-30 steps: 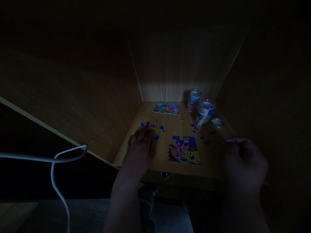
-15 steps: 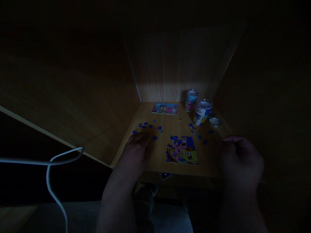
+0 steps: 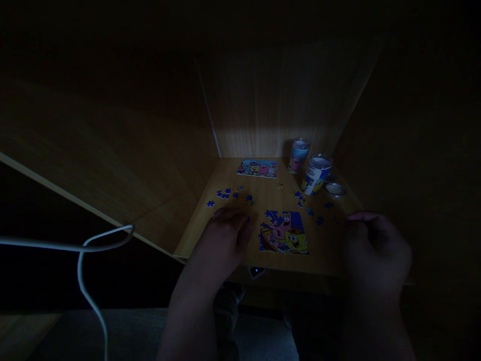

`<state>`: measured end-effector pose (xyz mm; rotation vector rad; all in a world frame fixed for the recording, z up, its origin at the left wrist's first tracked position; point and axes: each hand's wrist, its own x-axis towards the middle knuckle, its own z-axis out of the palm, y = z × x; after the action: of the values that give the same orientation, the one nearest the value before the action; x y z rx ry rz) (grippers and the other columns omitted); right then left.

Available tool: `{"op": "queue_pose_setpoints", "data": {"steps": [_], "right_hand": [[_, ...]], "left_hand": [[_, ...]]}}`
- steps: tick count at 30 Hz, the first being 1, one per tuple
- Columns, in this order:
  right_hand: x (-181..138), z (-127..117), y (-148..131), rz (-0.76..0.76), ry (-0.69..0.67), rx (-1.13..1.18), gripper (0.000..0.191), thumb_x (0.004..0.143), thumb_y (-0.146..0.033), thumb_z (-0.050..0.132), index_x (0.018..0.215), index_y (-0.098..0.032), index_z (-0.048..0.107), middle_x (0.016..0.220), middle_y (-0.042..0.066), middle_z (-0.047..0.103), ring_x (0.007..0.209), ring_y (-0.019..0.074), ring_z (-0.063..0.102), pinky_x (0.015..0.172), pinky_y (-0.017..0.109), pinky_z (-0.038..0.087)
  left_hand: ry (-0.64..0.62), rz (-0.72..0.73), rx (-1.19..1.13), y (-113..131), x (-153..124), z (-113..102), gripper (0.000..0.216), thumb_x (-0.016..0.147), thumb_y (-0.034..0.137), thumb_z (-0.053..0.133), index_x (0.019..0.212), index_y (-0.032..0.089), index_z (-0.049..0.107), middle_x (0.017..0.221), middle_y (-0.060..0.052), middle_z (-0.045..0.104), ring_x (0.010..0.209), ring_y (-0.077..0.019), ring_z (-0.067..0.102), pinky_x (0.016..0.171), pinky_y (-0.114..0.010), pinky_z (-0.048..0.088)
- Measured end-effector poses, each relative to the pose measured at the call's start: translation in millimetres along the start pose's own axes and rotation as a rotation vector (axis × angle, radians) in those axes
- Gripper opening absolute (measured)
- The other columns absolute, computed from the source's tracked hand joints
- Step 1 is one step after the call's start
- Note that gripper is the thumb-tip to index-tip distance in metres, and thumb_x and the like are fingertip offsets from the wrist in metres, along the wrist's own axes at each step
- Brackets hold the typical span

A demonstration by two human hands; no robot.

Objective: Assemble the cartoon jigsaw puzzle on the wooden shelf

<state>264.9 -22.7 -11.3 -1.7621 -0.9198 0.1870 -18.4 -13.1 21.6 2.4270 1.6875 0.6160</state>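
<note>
A partly assembled cartoon jigsaw puzzle (image 3: pixel 284 233) lies near the front of a small wooden desk (image 3: pixel 270 198). Loose blue pieces (image 3: pixel 225 193) are scattered to its left and more loose pieces (image 3: pixel 308 209) to its right. My left hand (image 3: pixel 225 239) rests palm down on the desk just left of the puzzle, fingers stretched toward it. My right hand (image 3: pixel 376 250) hovers at the desk's right front corner with fingers curled in a pinch; what it holds is too dark to make out.
A finished small puzzle picture (image 3: pixel 257 168) lies at the back. Two printed cans (image 3: pixel 315 173) and a round lid (image 3: pixel 335 189) stand at the back right. Wooden walls enclose the desk. A white cable (image 3: pixel 84 260) hangs at the left. The scene is very dark.
My left hand has slid right across the desk toward the assembled puzzle's left edge. My right hand has stayed in place, still curled.
</note>
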Motion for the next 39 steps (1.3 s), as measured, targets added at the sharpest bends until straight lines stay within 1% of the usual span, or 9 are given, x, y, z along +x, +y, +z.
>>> {"op": "queue_pose_setpoints", "data": {"steps": [2,5,10,14,19,23,28,33,39], "right_hand": [[0,1,1,-0.01,-0.003,0.017,0.02,0.086,-0.027,0.061,0.094,-0.024,0.079,0.089,0.003,0.078,0.075,0.0213,0.068,0.068,0.033,0.048],[1,3,4,-0.031,-0.001,0.018,0.021,0.087,-0.028,0.06,0.095,-0.023,0.079,0.091,0.003,0.08,0.076,0.0215,0.069,0.069,0.033,0.048],[2,4,11,-0.045,0.003,0.005,0.023,0.087,-0.029,0.06,0.096,-0.023,0.08,0.091,0.003,0.08,0.076,0.0222,0.072,0.069,0.033,0.048],[3,3,11,-0.06,0.007,-0.016,0.023,0.087,-0.029,0.059,0.096,-0.023,0.08,0.088,0.003,0.079,0.072,0.0213,0.07,0.068,0.034,0.048],[3,2,7,-0.049,-0.007,-0.013,0.022,0.087,-0.027,0.059,0.095,-0.024,0.079,0.088,0.003,0.079,0.07,0.0212,0.068,0.068,0.034,0.048],[3,2,4,-0.051,-0.002,-0.013,0.02,0.085,-0.026,0.06,0.091,-0.023,0.079,0.089,0.004,0.08,0.076,0.0228,0.07,0.07,0.034,0.048],[2,1,4,-0.039,-0.012,0.002,0.022,0.087,-0.028,0.06,0.095,-0.024,0.08,0.091,0.003,0.08,0.073,0.0216,0.069,0.068,0.034,0.048],[2,2,8,-0.051,-0.007,-0.026,0.022,0.087,-0.029,0.06,0.095,-0.024,0.08,0.09,0.003,0.08,0.075,0.0227,0.07,0.069,0.034,0.048],[2,3,7,-0.059,-0.004,-0.006,0.02,0.087,-0.029,0.061,0.094,-0.024,0.079,0.089,0.003,0.08,0.071,0.0212,0.068,0.068,0.034,0.048]], "left_hand": [[0.101,-0.055,0.048,-9,6,7,0.026,0.109,0.028,0.058,0.121,0.019,0.078,0.13,-0.013,0.079,0.127,-0.0318,0.071,0.116,-0.053,0.056],[0.192,-0.146,0.147,-23,11,20,0.038,0.109,0.035,0.06,0.138,0.013,0.072,0.148,-0.019,0.072,0.142,-0.0363,0.062,0.125,-0.057,0.048],[0.137,-0.249,0.21,-31,13,32,0.057,0.112,0.049,0.055,0.153,0.01,0.063,0.163,-0.022,0.062,0.156,-0.0385,0.052,0.133,-0.063,0.036],[0.17,-0.352,0.254,-29,15,34,0.062,0.111,0.054,0.053,0.153,0.01,0.063,0.164,-0.024,0.06,0.156,-0.044,0.05,0.13,-0.07,0.035],[0.162,-0.282,0.225,-31,17,35,0.06,0.112,0.052,0.052,0.158,0.015,0.06,0.17,-0.02,0.055,0.159,-0.0429,0.046,0.131,-0.07,0.034],[0.117,-0.231,0.195,-33,19,36,0.059,0.114,0.048,0.048,0.164,0.017,0.055,0.173,-0.016,0.052,0.163,-0.042,0.042,0.133,-0.07,0.03],[0.148,-0.249,0.202,-32,23,35,0.05,0.114,0.039,0.046,0.156,0.017,0.063,0.162,-0.017,0.063,0.154,-0.0406,0.051,0.131,-0.069,0.033],[0.199,-0.289,0.278,-32,25,33,0.039,0.112,0.033,0.047,0.133,0.016,0.076,0.144,-0.019,0.071,0.132,-0.041,0.063,0.123,-0.066,0.044],[0.177,-0.28,0.328,-38,26,31,0.035,0.11,0.026,0.048,0.122,0.014,0.079,0.127,-0.021,0.075,0.117,-0.0381,0.067,0.114,-0.059,0.052]]}}
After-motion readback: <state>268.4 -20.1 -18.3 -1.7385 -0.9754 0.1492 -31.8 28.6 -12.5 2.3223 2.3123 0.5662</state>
